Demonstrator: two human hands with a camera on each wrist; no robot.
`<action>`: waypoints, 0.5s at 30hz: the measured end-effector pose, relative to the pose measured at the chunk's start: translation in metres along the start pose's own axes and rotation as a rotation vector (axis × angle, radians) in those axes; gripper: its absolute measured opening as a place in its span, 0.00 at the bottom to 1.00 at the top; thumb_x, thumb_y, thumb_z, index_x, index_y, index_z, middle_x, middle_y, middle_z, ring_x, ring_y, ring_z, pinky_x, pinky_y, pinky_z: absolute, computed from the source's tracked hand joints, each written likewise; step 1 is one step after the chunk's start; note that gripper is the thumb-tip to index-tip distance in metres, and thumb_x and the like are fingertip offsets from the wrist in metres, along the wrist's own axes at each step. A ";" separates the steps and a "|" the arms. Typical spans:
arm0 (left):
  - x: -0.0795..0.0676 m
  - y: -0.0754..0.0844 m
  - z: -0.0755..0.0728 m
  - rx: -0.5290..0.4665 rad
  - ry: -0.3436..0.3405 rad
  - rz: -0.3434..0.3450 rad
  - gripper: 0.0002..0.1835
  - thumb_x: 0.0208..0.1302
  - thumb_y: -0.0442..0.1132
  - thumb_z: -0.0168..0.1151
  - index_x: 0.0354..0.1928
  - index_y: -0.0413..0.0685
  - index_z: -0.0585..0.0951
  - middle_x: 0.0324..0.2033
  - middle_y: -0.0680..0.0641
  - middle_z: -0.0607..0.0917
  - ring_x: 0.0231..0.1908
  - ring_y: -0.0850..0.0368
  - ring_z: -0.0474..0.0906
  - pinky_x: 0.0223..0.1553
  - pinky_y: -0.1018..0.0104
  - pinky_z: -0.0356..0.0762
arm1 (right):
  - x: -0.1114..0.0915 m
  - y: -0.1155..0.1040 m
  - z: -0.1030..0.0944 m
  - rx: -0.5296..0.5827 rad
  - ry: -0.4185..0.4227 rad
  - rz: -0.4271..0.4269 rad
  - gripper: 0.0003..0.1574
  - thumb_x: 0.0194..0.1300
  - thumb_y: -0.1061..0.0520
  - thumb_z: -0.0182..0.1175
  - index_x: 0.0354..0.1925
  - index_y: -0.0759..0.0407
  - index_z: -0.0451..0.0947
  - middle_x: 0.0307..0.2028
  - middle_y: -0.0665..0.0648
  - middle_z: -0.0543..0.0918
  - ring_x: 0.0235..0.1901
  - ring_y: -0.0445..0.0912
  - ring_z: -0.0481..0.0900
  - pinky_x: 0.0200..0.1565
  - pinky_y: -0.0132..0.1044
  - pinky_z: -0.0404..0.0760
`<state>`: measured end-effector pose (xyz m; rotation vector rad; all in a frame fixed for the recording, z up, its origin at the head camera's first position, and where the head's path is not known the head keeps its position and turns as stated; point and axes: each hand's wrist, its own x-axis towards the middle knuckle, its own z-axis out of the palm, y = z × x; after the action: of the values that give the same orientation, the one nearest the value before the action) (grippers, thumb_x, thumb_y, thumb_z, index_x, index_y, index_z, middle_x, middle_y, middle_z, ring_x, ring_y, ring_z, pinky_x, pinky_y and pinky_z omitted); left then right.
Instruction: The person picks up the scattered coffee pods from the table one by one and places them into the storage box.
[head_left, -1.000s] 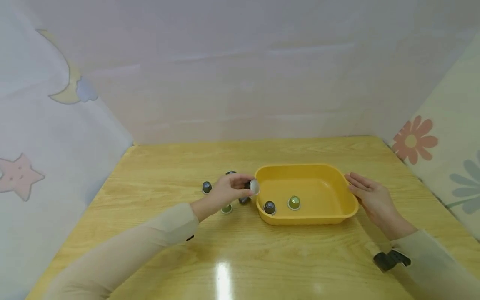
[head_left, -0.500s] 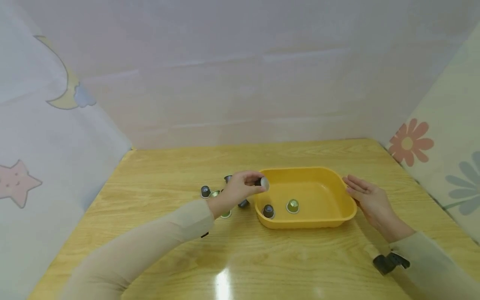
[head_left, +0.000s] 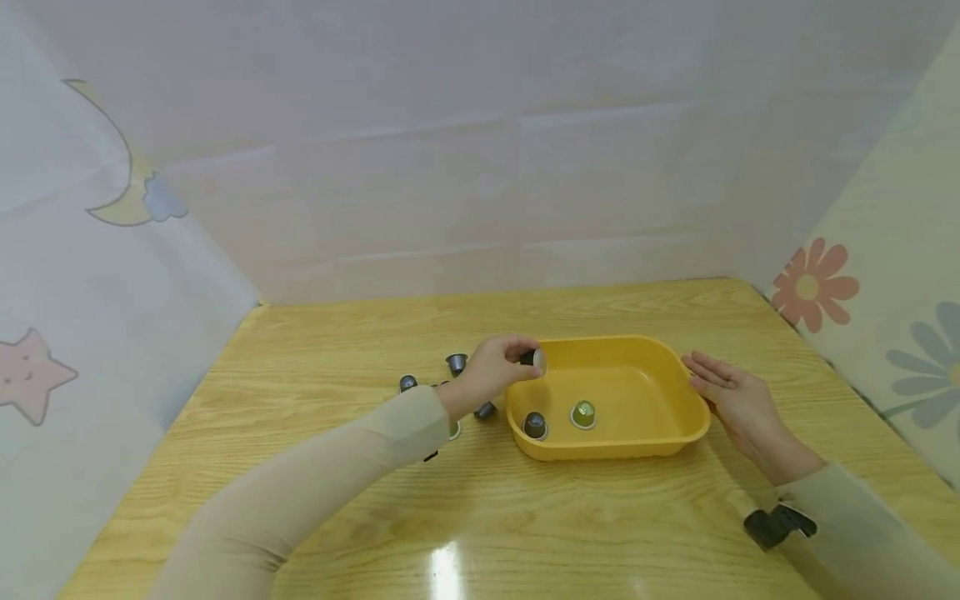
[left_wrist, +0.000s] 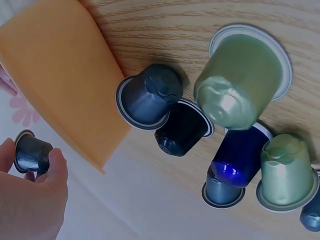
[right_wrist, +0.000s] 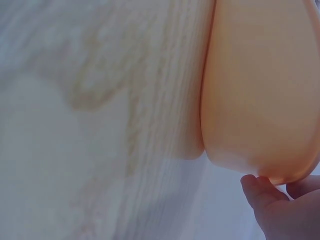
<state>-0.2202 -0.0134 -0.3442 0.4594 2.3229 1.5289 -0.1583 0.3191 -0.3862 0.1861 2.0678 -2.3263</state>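
Observation:
My left hand [head_left: 491, 371] pinches a dark coffee capsule [left_wrist: 32, 154] between thumb and fingers. In the head view it is over the left end of the yellow tub [head_left: 600, 451], the capsule's pale lid facing right. Inside the tub sit a dark capsule [head_left: 535, 425] near the left wall and a green capsule [head_left: 582, 413] beside it. My right hand [head_left: 742, 408] is at the tub's right end with its fingers straight. In the right wrist view, its fingertips [right_wrist: 252, 186] are right at the rim.
Left of the tub, several capsules lie on the wooden table [head_left: 337, 517], partly hidden by my left arm. The left wrist view shows a large green capsule [left_wrist: 240, 85], a deep blue one [left_wrist: 240, 157] and dark ones. A pale cloth wall [head_left: 480, 167] closes the back.
My left hand has carried the dark capsule rightward, from beside the tub's left rim to over its left end. The right hand keeps its place at the right rim.

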 end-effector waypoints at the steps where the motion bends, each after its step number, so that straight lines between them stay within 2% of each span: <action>1: 0.001 0.000 0.000 0.010 0.001 -0.001 0.24 0.62 0.35 0.67 0.61 0.41 0.77 0.56 0.47 0.80 0.58 0.52 0.75 0.59 0.60 0.73 | 0.000 0.000 0.000 0.002 0.001 0.001 0.43 0.71 0.66 0.54 0.72 0.76 0.41 0.40 0.32 0.81 0.44 0.24 0.78 0.43 0.22 0.79; 9: 0.003 0.000 0.001 -0.006 0.026 -0.004 0.26 0.64 0.34 0.65 0.64 0.46 0.75 0.64 0.47 0.74 0.66 0.52 0.66 0.65 0.58 0.65 | 0.003 -0.001 0.002 -0.001 0.007 0.017 0.43 0.71 0.65 0.54 0.72 0.75 0.42 0.41 0.33 0.82 0.45 0.25 0.78 0.43 0.22 0.79; 15: -0.002 -0.004 -0.011 -0.051 0.068 0.021 0.23 0.65 0.34 0.64 0.62 0.43 0.75 0.61 0.44 0.76 0.64 0.50 0.69 0.62 0.57 0.69 | 0.003 0.001 0.000 -0.007 -0.004 0.004 0.45 0.71 0.63 0.56 0.72 0.75 0.41 0.41 0.32 0.81 0.46 0.25 0.78 0.43 0.21 0.78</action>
<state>-0.2240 -0.0247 -0.3441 0.4273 2.3299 1.6342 -0.1612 0.3194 -0.3872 0.1850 2.0709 -2.3150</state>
